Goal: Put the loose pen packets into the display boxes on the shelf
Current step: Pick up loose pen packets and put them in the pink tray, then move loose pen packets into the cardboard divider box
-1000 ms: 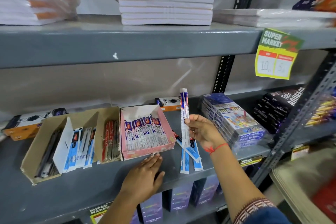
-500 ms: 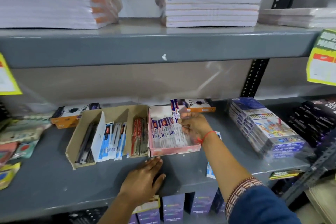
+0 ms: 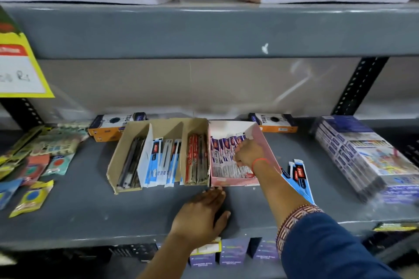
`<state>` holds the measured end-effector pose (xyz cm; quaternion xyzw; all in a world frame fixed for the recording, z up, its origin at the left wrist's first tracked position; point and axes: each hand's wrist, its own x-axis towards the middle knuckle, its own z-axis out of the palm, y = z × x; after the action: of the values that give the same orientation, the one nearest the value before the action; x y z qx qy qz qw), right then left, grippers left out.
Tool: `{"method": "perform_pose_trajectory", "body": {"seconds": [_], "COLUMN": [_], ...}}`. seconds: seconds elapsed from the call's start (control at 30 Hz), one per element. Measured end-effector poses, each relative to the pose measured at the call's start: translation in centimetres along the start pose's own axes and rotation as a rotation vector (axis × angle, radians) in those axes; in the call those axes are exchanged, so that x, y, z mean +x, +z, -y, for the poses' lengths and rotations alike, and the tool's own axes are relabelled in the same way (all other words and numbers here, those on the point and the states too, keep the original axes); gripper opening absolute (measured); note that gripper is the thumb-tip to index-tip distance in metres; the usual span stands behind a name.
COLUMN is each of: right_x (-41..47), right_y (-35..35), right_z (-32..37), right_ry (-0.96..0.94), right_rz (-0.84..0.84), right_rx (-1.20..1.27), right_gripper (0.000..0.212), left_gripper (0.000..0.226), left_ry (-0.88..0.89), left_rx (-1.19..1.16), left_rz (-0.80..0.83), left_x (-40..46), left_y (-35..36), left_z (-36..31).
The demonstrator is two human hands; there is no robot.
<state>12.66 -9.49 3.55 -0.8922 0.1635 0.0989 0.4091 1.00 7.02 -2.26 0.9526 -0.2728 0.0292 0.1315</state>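
A pink display box [image 3: 266, 142] stands mid-shelf, filled with purple-and-white pen packets [image 3: 223, 156]. My right hand [image 3: 246, 154] reaches into it, fingers curled on the packets at the box's right side. Whether it still grips one I cannot make out. Left of it a brown cardboard box [image 3: 133, 142] holds black, blue-and-white and red packets in separate slots. My left hand [image 3: 201, 213] lies flat on the grey shelf [image 3: 79, 206], fingertips at the pink box's front edge. Loose blue-and-white packets [image 3: 298, 176] lie right of the pink box, partly under my forearm.
Two orange-and-white boxes [image 3: 113, 125] lie at the back of the shelf. Small sachets [image 3: 31, 172] are scattered at the left. A wrapped stack of blue packs [image 3: 362, 156] fills the right. The shelf above [image 3: 204, 31] overhangs, with a yellow price tag [image 3: 20, 63] at the left.
My right hand brought a purple-and-white packet from above the loose pile leftward and down into the pink box. The camera swung left; my left hand stayed on the shelf.
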Motion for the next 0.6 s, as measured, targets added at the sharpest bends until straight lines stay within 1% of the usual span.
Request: {"method": "perform_pose_trajectory", "body": {"seconds": [0.07, 0.1, 0.13, 0.2, 0.27, 0.3, 0.33, 0.37, 0.47, 0.5, 0.53, 0.57, 0.6], "right_x": [-0.5, -0.9, -1.2, -2.0, -2.8, -3.1, -3.3, -3.5, -4.2, -4.4, -4.6, -4.8, -4.9], "right_y": [-0.5, -1.1, -1.6, -3.2, -4.9, -5.7, -6.5, -7.0, -7.4, -7.4, -7.3, -7.2, -7.2], "right_z": [0.1, 0.1, -0.1, -1.0, -3.0, -4.3, -5.9, -7.2, -10.1, -10.7, -11.2, -11.2, -11.3], "right_ry": [-0.019, -0.033, -0.052, -0.080, -0.044, 0.003, 0.058, 0.107, 0.193, 0.202, 0.200, 0.198, 0.193], "right_rz": [-0.041, -0.084, -0.139, -0.281, -0.388, -0.407, -0.398, -0.350, -0.183, -0.158, -0.153, -0.149, -0.144], "right_rx": [-0.073, -0.084, -0.084, -0.067, -0.047, -0.043, -0.057, -0.090, -0.275, -0.292, -0.299, -0.298, -0.288], "right_gripper": [0.033, 0.033, 0.033, 0.031, 0.030, 0.029, 0.028, 0.030, 0.034, 0.034, 0.033, 0.031, 0.028], "left_gripper": [0.067, 0.060, 0.054, 0.049, 0.048, 0.049, 0.053, 0.060, 0.077, 0.089, 0.102, 0.106, 0.102], "left_ry": [-0.012, -0.003, 0.006, 0.019, 0.044, 0.043, 0.037, 0.013, 0.001, 0.014, 0.066, 0.073, 0.075], "left_rx": [0.016, -0.001, -0.015, 0.001, 0.020, 0.041, 0.064, 0.078, 0.094, 0.100, 0.112, 0.080, 0.056], "left_rz": [0.024, 0.021, 0.023, 0.031, 0.050, 0.068, 0.086, 0.106, 0.066, 0.055, 0.030, 0.057, 0.066], "left_x": [0.0, 0.1, 0.1, 0.2, 0.2, 0.1, 0.1, 0.2, 0.5, 0.9, 1.4, 1.7, 1.8], "left_y": [-0.1, -0.2, -0.2, -0.1, -0.1, -0.1, -0.2, -0.2, -0.5, -0.4, 0.1, 0.4, 0.7], "left_z": [-0.1, -0.2, -0.1, -0.2, -0.3, -0.2, -0.4, -0.6, -1.7, -2.3, -2.8, -3.3, -3.9]}}
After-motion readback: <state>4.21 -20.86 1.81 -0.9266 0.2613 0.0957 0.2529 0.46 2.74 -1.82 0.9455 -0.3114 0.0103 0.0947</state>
